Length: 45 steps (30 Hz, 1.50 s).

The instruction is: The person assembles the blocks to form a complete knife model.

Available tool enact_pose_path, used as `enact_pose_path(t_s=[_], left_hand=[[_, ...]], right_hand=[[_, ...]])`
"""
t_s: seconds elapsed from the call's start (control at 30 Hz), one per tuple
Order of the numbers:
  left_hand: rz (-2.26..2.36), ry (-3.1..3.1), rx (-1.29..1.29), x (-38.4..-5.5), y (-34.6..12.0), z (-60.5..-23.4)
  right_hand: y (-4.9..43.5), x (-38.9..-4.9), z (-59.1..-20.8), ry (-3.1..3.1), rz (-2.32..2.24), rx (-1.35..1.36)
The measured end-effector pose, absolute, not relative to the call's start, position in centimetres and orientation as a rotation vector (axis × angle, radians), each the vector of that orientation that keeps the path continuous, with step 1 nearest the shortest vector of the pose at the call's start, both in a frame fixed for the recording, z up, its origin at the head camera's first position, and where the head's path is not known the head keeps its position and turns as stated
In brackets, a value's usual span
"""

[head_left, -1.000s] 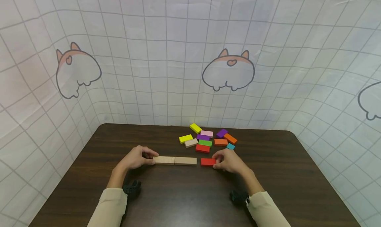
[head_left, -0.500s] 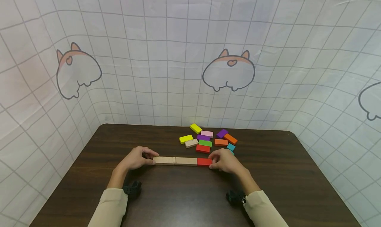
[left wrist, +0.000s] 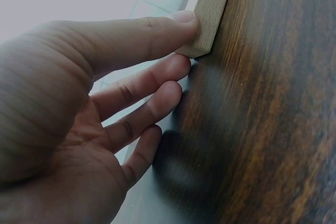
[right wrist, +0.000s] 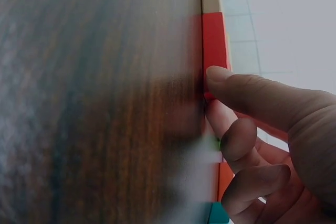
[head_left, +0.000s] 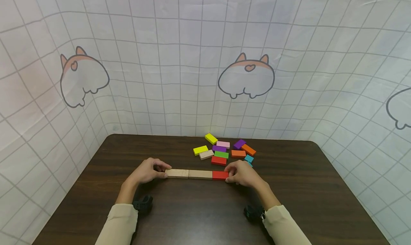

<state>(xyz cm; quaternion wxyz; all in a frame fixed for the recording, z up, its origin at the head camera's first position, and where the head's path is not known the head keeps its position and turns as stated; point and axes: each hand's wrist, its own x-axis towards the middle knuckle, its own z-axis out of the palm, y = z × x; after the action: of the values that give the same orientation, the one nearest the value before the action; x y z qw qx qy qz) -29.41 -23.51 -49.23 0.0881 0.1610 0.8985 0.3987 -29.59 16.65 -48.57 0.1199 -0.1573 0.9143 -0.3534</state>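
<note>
Two plain wooden blocks and one red block lie end to end in a straight row on the table. My left hand (head_left: 148, 170) pinches the outer end of the left wooden block (head_left: 177, 173) between thumb and fingers. Beside it, the second wooden block (head_left: 200, 174) touches the red block (head_left: 219, 175). At the row's right end my right hand (head_left: 245, 173) pinches the red block, its thumb on the near side in the right wrist view. In the left wrist view the thumb presses the wooden block's side near its end.
Behind the row lies a loose group of blocks, among them a second red block (head_left: 218, 160), a green one (head_left: 221, 154), a yellow one (head_left: 200, 150) and an orange one (head_left: 238, 153). A blue block (head_left: 248, 159) sits close behind my right hand. A white gridded curtain (head_left: 179, 77) backs the dark table (head_left: 192, 216).
The red block slid left with my right hand, closing the gap to the wooden blocks. During the last half second nothing visibly moved. My left hand stayed in place.
</note>
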Motion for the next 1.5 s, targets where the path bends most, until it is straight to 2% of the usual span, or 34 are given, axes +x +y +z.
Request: enact_pose_path(t_s=[0.83,1.17,1.5], left_hand=[[1.187,2.678,0.461,-29.3,-23.5,-49.3],[1.210,2.675,0.480,-29.4,-23.4,-49.4],[1.217,2.672,0.482,-29.4,-23.5,-49.4]], right_hand=[[17.2,-29.8,-48.3,2.600,-1.063,-0.502],[17.7,-32.0,-47.4,2.766,-1.025,-0.577],[16.9,-34.0,-48.3,2.789,-0.985,-0.651]])
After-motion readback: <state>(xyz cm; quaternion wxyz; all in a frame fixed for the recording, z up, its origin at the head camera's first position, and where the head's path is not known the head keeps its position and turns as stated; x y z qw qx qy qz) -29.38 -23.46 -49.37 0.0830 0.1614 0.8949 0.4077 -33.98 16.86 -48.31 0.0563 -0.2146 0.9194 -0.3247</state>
